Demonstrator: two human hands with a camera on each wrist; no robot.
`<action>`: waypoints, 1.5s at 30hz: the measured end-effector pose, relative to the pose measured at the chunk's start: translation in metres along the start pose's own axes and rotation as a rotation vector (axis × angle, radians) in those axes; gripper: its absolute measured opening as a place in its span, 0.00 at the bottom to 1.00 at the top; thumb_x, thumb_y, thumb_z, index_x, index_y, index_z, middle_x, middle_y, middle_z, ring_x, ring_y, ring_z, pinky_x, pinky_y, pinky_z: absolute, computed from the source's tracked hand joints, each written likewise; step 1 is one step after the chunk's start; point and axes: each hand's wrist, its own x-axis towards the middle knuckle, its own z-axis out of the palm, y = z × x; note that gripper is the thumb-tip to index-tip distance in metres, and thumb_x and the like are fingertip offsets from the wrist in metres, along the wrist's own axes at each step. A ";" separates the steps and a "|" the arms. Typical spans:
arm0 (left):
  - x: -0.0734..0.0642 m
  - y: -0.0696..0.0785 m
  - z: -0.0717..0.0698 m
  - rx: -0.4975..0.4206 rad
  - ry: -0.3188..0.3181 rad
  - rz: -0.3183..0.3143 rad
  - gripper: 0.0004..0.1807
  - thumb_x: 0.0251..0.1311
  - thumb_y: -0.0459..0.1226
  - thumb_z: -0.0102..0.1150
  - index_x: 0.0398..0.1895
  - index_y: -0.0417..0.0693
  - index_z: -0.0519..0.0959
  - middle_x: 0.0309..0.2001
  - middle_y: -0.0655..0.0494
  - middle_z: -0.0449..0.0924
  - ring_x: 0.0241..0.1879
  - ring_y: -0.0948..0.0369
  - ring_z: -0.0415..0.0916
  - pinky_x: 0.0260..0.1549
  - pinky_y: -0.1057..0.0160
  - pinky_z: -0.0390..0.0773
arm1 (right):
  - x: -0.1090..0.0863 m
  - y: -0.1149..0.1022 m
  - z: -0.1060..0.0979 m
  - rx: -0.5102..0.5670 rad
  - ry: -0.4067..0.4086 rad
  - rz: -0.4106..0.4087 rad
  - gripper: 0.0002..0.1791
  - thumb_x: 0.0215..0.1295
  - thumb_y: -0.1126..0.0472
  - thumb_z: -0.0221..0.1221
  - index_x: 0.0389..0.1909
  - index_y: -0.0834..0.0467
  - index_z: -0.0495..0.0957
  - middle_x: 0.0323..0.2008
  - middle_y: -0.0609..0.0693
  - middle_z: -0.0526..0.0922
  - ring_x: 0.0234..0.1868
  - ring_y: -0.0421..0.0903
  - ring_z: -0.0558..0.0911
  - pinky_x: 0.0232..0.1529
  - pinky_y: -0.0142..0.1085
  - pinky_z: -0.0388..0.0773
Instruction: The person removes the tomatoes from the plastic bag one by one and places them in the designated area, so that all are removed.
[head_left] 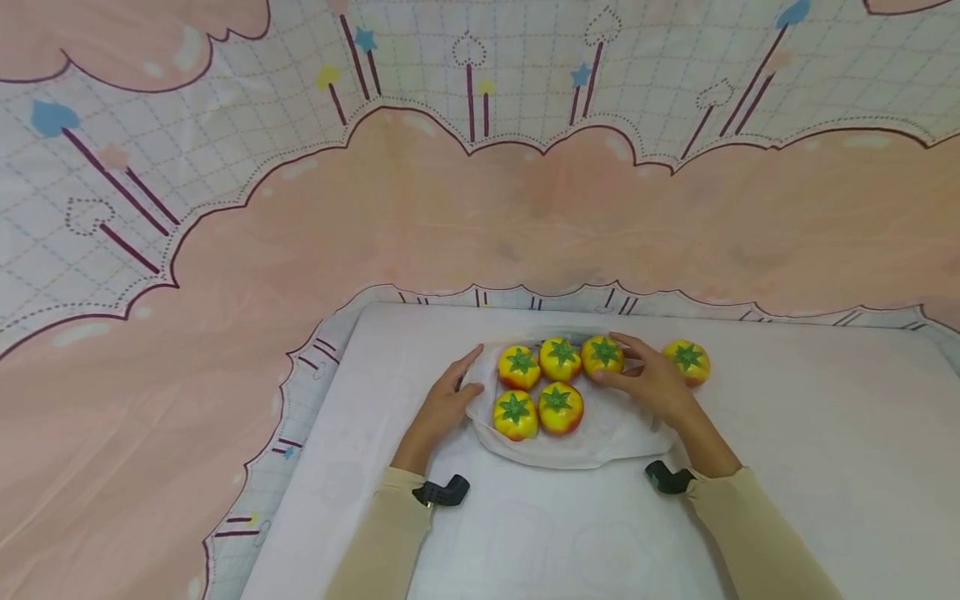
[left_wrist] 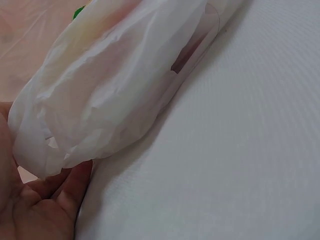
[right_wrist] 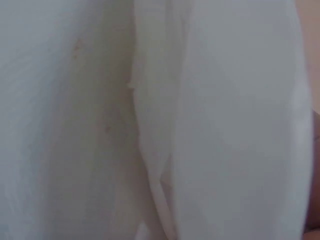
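Several yellow-red tomatoes with green star-shaped tops, such as one tomato (head_left: pixel 559 408), sit in two rows on a thin white plastic bag (head_left: pixel 600 446). My right hand (head_left: pixel 656 383) grips the rightmost tomato (head_left: pixel 602 355) of the back row between thumb and fingers. At the bag's left edge is my left hand (head_left: pixel 442 406), thumb and fingers around it. In the left wrist view, bent fingers (left_wrist: pixel 75 185) lie under the crumpled edge of the bag (left_wrist: pixel 115 105). White sheeting (right_wrist: pixel 240 120) hides most of the right hand in the right wrist view.
Another tomato (head_left: pixel 686 362) lies on the white table (head_left: pixel 810 433), just right of the right hand. A printed pink and white cloth (head_left: pixel 510 217) hangs behind the table. Black wrist devices (head_left: pixel 442 491) are worn on both arms.
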 end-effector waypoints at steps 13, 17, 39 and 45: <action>0.001 -0.001 0.000 0.012 -0.001 0.004 0.33 0.71 0.43 0.52 0.74 0.86 0.62 0.80 0.64 0.57 0.81 0.56 0.51 0.78 0.46 0.55 | 0.002 0.002 0.003 -0.093 0.015 -0.037 0.46 0.61 0.37 0.67 0.78 0.45 0.62 0.66 0.63 0.75 0.58 0.61 0.80 0.60 0.56 0.81; 0.001 -0.002 0.000 -0.024 -0.006 0.028 0.34 0.70 0.41 0.53 0.75 0.81 0.63 0.80 0.61 0.58 0.81 0.55 0.51 0.79 0.47 0.54 | 0.001 0.001 0.003 -0.098 0.023 -0.056 0.45 0.62 0.39 0.67 0.77 0.46 0.63 0.66 0.64 0.76 0.58 0.62 0.81 0.60 0.58 0.80; 0.003 -0.003 0.000 -0.044 -0.012 0.030 0.34 0.69 0.39 0.54 0.75 0.81 0.63 0.80 0.61 0.57 0.81 0.55 0.50 0.79 0.46 0.53 | -0.006 0.003 0.004 0.004 0.057 -0.050 0.46 0.61 0.39 0.68 0.77 0.51 0.64 0.67 0.63 0.75 0.61 0.63 0.80 0.62 0.57 0.79; 0.003 -0.003 -0.001 -0.043 -0.006 0.042 0.35 0.69 0.38 0.54 0.75 0.79 0.64 0.80 0.60 0.58 0.81 0.54 0.51 0.79 0.47 0.52 | -0.010 -0.001 0.002 0.011 0.065 -0.057 0.47 0.61 0.37 0.67 0.77 0.50 0.63 0.68 0.63 0.74 0.61 0.63 0.80 0.61 0.57 0.80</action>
